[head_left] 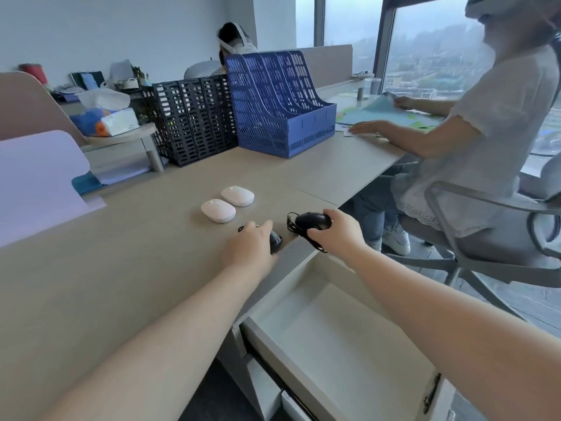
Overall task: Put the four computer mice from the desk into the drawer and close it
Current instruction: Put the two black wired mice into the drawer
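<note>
Two pale pink mice lie side by side on the desk, one nearer (218, 210) and one farther (237, 196). My left hand (250, 249) covers a black mouse (275, 240) at the desk's front edge, fingers wrapped over it. My right hand (335, 230) holds a second black mouse (312, 221) just above the desk edge, its black cable looped and dangling below. The white drawer (328, 332) stands pulled open under my right forearm, with nothing inside that I can see.
A blue file rack (282, 107) and a black mesh rack (194, 117) stand at the back of the desk (121, 253). A seated person (485, 132) on a grey chair works with papers to the right. A tissue box sits on a shelf at left.
</note>
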Motion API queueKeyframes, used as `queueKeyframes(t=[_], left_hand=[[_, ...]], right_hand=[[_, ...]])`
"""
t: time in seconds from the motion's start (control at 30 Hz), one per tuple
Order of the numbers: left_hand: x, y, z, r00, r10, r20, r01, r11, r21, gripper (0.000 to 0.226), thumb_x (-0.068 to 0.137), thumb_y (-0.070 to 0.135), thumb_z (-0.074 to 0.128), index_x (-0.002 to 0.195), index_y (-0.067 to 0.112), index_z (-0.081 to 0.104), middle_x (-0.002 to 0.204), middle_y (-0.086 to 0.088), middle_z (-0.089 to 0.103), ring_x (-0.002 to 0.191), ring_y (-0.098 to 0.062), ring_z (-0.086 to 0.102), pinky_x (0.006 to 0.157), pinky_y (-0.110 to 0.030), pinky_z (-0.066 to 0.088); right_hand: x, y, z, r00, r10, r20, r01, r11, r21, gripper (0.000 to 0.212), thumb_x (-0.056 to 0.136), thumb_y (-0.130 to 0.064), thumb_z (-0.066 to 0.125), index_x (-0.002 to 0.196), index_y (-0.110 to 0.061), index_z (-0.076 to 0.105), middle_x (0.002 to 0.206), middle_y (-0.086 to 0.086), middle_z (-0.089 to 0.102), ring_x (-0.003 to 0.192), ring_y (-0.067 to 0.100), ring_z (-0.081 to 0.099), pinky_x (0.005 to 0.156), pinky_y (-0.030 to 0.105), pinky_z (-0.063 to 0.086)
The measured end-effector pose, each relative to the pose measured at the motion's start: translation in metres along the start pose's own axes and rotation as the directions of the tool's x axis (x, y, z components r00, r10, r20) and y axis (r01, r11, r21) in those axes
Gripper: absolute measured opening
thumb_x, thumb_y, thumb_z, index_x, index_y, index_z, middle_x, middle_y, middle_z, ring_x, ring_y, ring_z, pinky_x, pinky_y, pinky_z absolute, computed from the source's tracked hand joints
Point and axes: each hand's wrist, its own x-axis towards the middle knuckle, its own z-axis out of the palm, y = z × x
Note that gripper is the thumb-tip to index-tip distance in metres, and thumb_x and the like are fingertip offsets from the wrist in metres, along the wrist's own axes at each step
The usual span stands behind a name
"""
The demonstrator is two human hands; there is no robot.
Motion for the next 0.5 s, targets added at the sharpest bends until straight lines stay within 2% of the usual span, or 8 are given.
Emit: queueKeyframes(t=[0.13,0.27,0.37,0.43,0.5], left_hand=[[-0.028,0.028,0.001,0.995,0.103,-0.001,-0.103,0.993,0.066,0.044,0.08,0.025,0.064,0.12,0.022,0.045,0.116,-0.006,0.052,0.105,-0.032,0.057,0.069,-0.034,0.042],[-0.055,0.062,0.012,0.982,0.184,0.039,-0.188,0.97,0.152,0.051,0.085,0.025,0.063,0.131,0.02,0.041,0.124,-0.008,0.05,0.105,-0.035,0.058,0.078,-0.036,0.047],[-0.065,0.078,0.03,0.977,0.202,0.063,-0.211,0.956,0.205,0.044,0.087,0.015,0.059,0.128,0.018,0.043,0.119,-0.011,0.052,0.1,-0.036,0.059,0.07,-0.036,0.045],[-0.068,0.084,0.043,0.975,0.193,0.107,-0.212,0.953,0.216,0.043,0.088,0.013,0.057,0.128,0.017,0.043,0.119,-0.012,0.052,0.1,-0.036,0.059,0.065,-0.034,0.04],[-0.069,0.085,0.056,0.974,0.176,0.14,-0.204,0.954,0.222,0.045,0.087,0.015,0.061,0.128,0.017,0.043,0.119,-0.011,0.053,0.099,-0.035,0.06,0.064,-0.033,0.037]], right_hand=[[-0.03,0.026,-0.034,1.0,0.026,0.002,-0.026,0.999,-0.034,0.03,0.076,-0.022,0.066,0.102,-0.006,0.064,0.096,0.01,0.067,0.095,0.028,0.061,0.08,0.035,0.049],[-0.053,0.054,-0.045,0.997,0.049,0.064,-0.041,0.992,-0.118,0.024,0.074,-0.024,0.065,0.092,-0.008,0.064,0.083,0.006,0.064,0.078,0.024,0.056,0.069,0.031,0.047],[-0.064,0.073,-0.043,0.992,0.079,0.099,-0.064,0.987,-0.148,0.027,0.073,-0.026,0.065,0.093,-0.008,0.064,0.086,0.009,0.068,0.072,0.021,0.055,0.062,0.029,0.046],[-0.067,0.084,-0.04,0.989,0.096,0.112,-0.079,0.986,-0.148,0.027,0.073,-0.025,0.065,0.093,-0.008,0.064,0.088,0.01,0.068,0.063,0.016,0.051,0.051,0.023,0.042],[-0.066,0.095,-0.036,0.985,0.116,0.128,-0.097,0.985,-0.146,0.026,0.073,-0.024,0.065,0.093,-0.008,0.064,0.086,0.009,0.066,0.063,0.015,0.052,0.05,0.023,0.044]])
